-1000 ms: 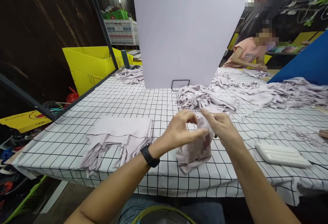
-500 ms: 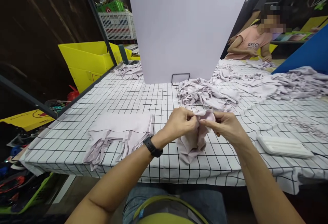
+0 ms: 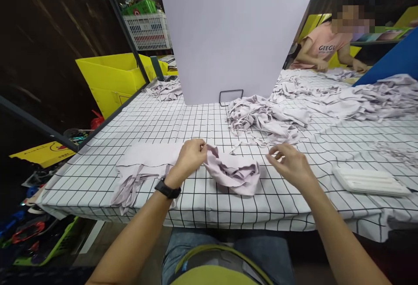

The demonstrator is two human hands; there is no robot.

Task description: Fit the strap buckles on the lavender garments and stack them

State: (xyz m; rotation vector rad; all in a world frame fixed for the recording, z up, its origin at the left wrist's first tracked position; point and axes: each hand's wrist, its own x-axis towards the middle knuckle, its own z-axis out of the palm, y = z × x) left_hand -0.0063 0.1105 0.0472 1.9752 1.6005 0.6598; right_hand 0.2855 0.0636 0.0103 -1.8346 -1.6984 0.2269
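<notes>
My left hand (image 3: 192, 156), with a black watch on its wrist, is closed on one end of a crumpled pale lilac fabric piece (image 3: 233, 174). The rest of that piece sags onto the checked tablecloth. To the right, my right hand (image 3: 289, 163) is apart from the fabric, its fingers curled but parted, with nothing seen between them. Left of my left hand, partly covered by it, lies a flat stack of lilac fabric pieces (image 3: 143, 156), straps trailing toward the near edge. A loose heap of the same fabric (image 3: 264, 117) sits beyond my hands.
A tall pale board (image 3: 235, 37) rises behind the black-and-white checked tablecloth (image 3: 202, 122). At right lie a white ridged device (image 3: 370, 180) and more piled fabric (image 3: 365, 100), near a blue panel (image 3: 392, 61). A co-worker (image 3: 326, 50) handles fabric across the table. Yellow bins (image 3: 107, 76) stand left.
My right hand has let go of the fabric and moved slightly right. My left hand has drawn its end leftward, and the piece has dropped and spread lower on the table.
</notes>
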